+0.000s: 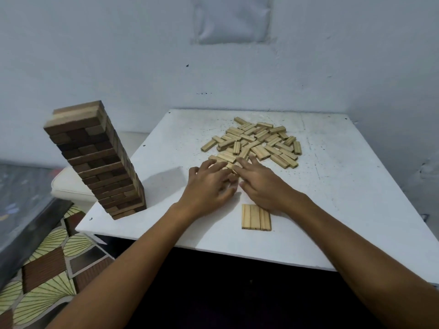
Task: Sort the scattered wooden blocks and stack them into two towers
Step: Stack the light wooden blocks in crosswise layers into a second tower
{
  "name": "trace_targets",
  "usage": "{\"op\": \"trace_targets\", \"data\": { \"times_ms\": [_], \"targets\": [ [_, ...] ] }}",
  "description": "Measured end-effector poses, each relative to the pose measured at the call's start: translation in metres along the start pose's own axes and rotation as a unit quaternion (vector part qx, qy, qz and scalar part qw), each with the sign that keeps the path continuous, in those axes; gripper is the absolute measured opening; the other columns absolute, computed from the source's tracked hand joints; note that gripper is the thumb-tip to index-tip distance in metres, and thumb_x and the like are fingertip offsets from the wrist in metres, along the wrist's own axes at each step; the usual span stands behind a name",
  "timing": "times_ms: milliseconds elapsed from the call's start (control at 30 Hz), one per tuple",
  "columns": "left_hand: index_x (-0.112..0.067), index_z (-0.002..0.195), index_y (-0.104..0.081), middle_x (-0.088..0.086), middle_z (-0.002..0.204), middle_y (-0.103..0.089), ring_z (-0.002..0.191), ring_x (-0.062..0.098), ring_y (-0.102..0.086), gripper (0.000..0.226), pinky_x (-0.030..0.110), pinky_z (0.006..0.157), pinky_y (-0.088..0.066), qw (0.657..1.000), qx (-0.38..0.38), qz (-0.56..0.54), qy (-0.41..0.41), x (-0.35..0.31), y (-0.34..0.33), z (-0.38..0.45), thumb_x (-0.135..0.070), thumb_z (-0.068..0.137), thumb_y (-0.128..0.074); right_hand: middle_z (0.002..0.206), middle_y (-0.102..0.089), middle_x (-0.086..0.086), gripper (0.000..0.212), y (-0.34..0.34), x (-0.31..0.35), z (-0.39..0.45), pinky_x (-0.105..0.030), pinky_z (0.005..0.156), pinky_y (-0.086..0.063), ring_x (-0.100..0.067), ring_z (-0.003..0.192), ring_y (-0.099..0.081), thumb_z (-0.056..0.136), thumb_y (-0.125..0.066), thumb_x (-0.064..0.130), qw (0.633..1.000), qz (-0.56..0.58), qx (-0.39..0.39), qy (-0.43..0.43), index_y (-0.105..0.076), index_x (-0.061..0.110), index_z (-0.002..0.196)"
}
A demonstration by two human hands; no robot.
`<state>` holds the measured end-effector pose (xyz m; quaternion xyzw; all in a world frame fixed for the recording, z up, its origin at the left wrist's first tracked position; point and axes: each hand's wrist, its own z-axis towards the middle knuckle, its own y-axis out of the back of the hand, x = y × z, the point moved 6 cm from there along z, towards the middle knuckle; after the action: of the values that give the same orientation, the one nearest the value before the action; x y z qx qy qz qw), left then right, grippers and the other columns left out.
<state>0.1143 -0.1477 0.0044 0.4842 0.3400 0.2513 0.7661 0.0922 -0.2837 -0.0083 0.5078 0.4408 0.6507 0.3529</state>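
Observation:
A tall tower of mostly dark wooden blocks (99,160) stands at the white table's left front corner. A scattered pile of light wooden blocks (259,142) lies in the middle of the table. Three light blocks (256,217) lie side by side as a flat row near the front edge. My left hand (209,186) and my right hand (261,184) meet at the pile's near edge, fingers laid over a few light blocks (231,166) between them. How each hand holds those blocks is hidden by the fingers.
The white table (344,198) stands against a pale wall. A white cushion (69,186) sits beyond the table's left side, behind the tower. Patterned flooring (47,264) shows at lower left.

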Motion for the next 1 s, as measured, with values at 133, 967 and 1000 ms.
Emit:
{"op": "trace_targets", "data": {
  "times_ms": [133, 967, 1000],
  "targets": [
    [-0.027, 0.108, -0.067, -0.013, 0.122, -0.061, 0.126, 0.016, -0.042, 0.052, 0.044, 0.091, -0.027, 0.997, 0.01, 0.07, -0.018, -0.006, -0.004, 0.006, -0.053, 0.083, -0.029, 0.162, -0.013, -0.003, 0.051, -0.007, 0.003, 0.008, -0.038, 0.121, -0.01, -0.022, 0.15, 0.0, 0.104, -0.031, 0.017, 0.997, -0.067, 0.042, 0.023, -0.021, 0.013, 0.153],
    [-0.013, 0.111, -0.073, 0.008, 0.128, -0.063, 0.12, 0.018, -0.057, 0.042, 0.032, 0.096, -0.045, 0.981, 0.079, -0.133, -0.116, -0.068, -0.03, 0.043, -0.037, 0.078, -0.078, 0.148, -0.044, 0.008, 0.051, 0.041, -0.067, -0.082, -0.019, 0.093, -0.044, -0.01, 0.131, -0.042, 0.085, -0.07, 0.012, 0.979, 0.144, -0.091, -0.114, -0.058, 0.021, 0.134],
    [-0.012, 0.109, -0.074, 0.008, 0.126, -0.065, 0.118, 0.018, -0.058, 0.04, 0.029, 0.094, -0.044, 0.981, 0.076, -0.134, -0.118, -0.069, -0.031, 0.044, -0.038, 0.078, -0.079, 0.146, -0.046, 0.007, 0.049, 0.041, -0.07, -0.08, -0.024, 0.097, -0.044, -0.01, 0.133, -0.041, 0.086, -0.069, 0.012, 0.979, 0.141, -0.087, -0.119, -0.059, 0.021, 0.132]
  ]
}}
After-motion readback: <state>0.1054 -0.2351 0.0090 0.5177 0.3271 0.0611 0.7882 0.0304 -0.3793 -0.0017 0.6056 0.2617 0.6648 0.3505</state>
